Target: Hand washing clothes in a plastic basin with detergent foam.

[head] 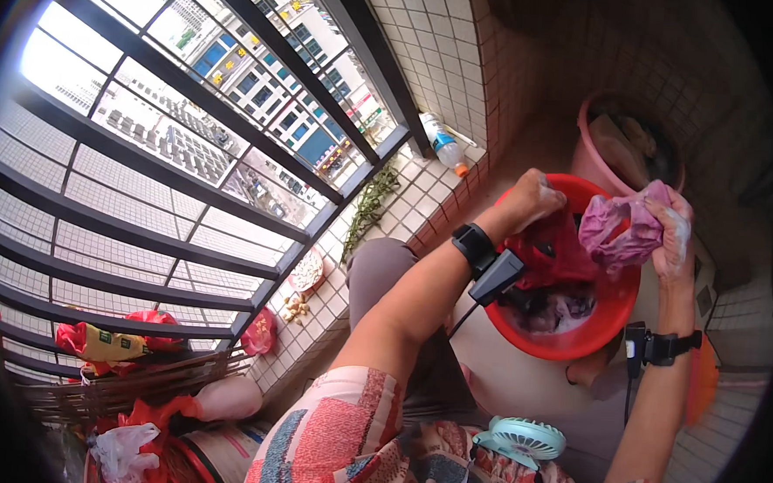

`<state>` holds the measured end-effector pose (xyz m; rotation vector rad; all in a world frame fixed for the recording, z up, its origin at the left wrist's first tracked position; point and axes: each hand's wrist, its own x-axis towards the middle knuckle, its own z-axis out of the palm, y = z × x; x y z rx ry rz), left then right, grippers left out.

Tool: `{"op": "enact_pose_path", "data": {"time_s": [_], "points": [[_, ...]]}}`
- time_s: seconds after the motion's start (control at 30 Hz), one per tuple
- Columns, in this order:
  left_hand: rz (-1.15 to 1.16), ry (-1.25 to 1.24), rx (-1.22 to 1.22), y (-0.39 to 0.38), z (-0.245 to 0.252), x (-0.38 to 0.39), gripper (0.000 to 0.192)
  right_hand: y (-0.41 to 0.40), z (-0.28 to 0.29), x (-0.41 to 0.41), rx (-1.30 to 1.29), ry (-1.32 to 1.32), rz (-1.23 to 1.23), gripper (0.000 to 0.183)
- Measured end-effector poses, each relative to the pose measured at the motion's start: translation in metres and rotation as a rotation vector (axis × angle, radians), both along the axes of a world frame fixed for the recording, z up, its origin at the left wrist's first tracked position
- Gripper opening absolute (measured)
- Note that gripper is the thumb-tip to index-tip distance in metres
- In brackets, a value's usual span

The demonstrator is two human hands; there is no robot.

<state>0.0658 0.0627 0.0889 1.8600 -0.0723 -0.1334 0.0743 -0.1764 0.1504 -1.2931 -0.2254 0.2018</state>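
A red plastic basin (581,347) with soapy water and dark cloth low inside stands on the floor before me. At its far left rim my left hand (538,196), in a fist with suds on it, grips a dark red cloth (560,250) that hangs down into the basin. Above the right side of the basin, my right hand (672,227), also covered in suds, holds up a bunched wet pink-purple cloth (623,231). Whether the two cloths are joined cannot be told.
Behind the basin is a pink bucket (585,147) with items inside. A plastic bottle (445,146) lies on the tiled ledge, beside green stalks (370,208) and a bowl of white pieces (307,270). Metal window bars (186,185) line the left. A small fan (523,439) hangs at my chest.
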Motion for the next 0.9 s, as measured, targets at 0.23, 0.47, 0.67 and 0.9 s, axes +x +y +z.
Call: {"op": "enact_pose_path", "data": {"time_s": [0.23,0.47,0.67,0.9], "points": [[-0.364,-0.687,0.286,0.041,-0.015,0.004,0.054,0.027,0.022,0.008,0.104,-0.043,0.072,0.013],[-0.42,0.446,-1.073,0.003,-0.027,-0.001,0.052,0.034,-0.033,-0.004,-0.549,-0.109,0.259,0.028],[-0.414,0.334,-1.009,0.003,-0.043,-0.01,0.04,0.026,-0.045,-0.004,-0.644,0.063,0.352,0.021],[0.453,0.363,-0.938,-0.026,-0.062,-0.057,0.026,0.009,-0.05,-0.011,-0.171,0.038,0.05,0.01]]}}
